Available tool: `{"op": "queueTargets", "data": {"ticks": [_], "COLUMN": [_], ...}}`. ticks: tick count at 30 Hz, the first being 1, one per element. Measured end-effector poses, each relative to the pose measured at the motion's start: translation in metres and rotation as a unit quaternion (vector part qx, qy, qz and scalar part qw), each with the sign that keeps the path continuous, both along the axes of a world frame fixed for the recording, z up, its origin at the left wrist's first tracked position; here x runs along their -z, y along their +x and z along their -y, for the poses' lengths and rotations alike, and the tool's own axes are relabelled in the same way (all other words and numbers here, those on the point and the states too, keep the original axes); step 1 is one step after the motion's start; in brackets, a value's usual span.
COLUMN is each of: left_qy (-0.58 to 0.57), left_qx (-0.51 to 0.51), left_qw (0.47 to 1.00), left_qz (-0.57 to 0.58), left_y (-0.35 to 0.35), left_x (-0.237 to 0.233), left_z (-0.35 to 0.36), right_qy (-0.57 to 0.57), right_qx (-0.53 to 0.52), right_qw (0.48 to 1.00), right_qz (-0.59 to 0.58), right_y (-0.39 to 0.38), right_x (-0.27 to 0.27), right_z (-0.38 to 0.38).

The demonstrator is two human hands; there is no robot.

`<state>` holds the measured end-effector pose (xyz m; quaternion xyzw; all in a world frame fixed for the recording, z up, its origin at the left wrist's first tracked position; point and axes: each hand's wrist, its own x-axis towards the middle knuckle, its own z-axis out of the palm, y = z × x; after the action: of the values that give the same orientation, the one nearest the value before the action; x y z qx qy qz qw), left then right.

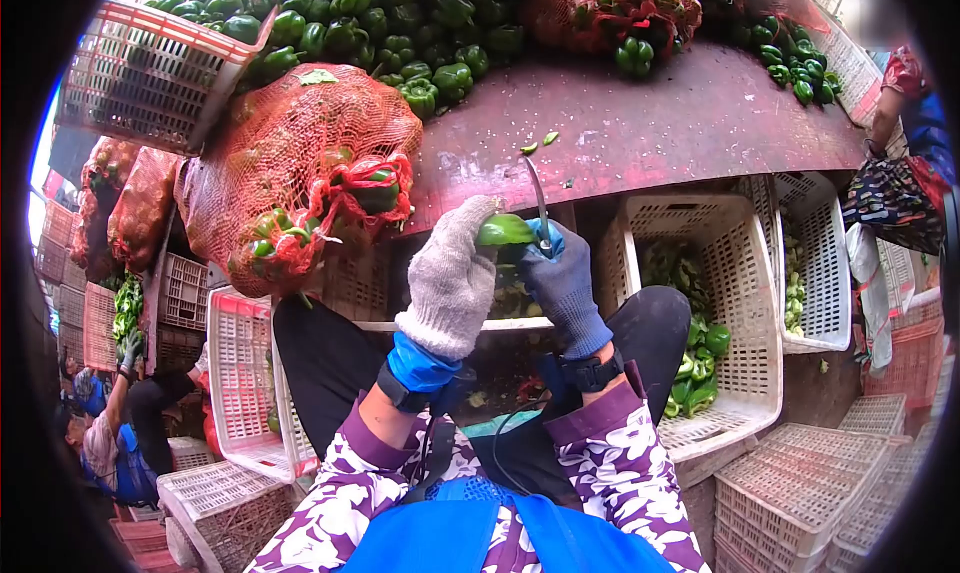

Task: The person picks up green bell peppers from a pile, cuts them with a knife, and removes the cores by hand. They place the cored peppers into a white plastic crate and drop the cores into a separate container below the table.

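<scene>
Between my hands is a green pepper (506,230), seen just in front of the red table's edge. My left hand (452,278), in a pale knitted glove, has its fingers wrapped round the pepper's left side. Closed round the handle of a knife (538,198) is my right hand (566,285), in a blue glove; its thin curved blade points up and away over the table. The right fingers are close to the pepper's right end; whether they touch it is unclear. Small green scraps (540,143) lie on the table (620,123) beyond the blade.
A red mesh sack of peppers (300,163) bulges at the left, below a pile of green peppers (400,23). A pale crate (745,323) with peppers stands by my right knee. Stacked crates (800,483) are lower right. Other people (125,453) are at both sides.
</scene>
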<state>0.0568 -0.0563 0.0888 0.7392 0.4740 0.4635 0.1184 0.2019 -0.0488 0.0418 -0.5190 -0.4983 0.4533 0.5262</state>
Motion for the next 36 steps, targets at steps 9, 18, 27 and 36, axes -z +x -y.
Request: {"op": "queueTargets", "data": {"ticks": [9,18,27,36], "left_qy": [-0.069,-0.245,-0.394,-0.305], "left_qx": [0.039,0.065,0.07,0.012], "left_qw": [0.996,0.964,0.888,0.83], "left_qz": [0.037,0.083,0.225,0.467], "left_y": [-0.006,-0.019,-0.038,-0.025], "left_x": [-0.021,-0.038,-0.026,-0.004], "left_z": [-0.009,-0.017,-0.032,-0.031], "right_qy": [0.144,0.111,0.011,-0.014], "right_qx": [-0.018,-0.095,-0.128,0.129], "right_qw": [0.989,0.989,0.982,0.909], "right_qz": [0.0,0.035,-0.138,-0.397], "right_y": [0.003,0.009,0.001,-0.011], "right_x": [-0.009,-0.016,-0.02,-0.011], "right_z": [0.005,0.008,0.016,0.003]}}
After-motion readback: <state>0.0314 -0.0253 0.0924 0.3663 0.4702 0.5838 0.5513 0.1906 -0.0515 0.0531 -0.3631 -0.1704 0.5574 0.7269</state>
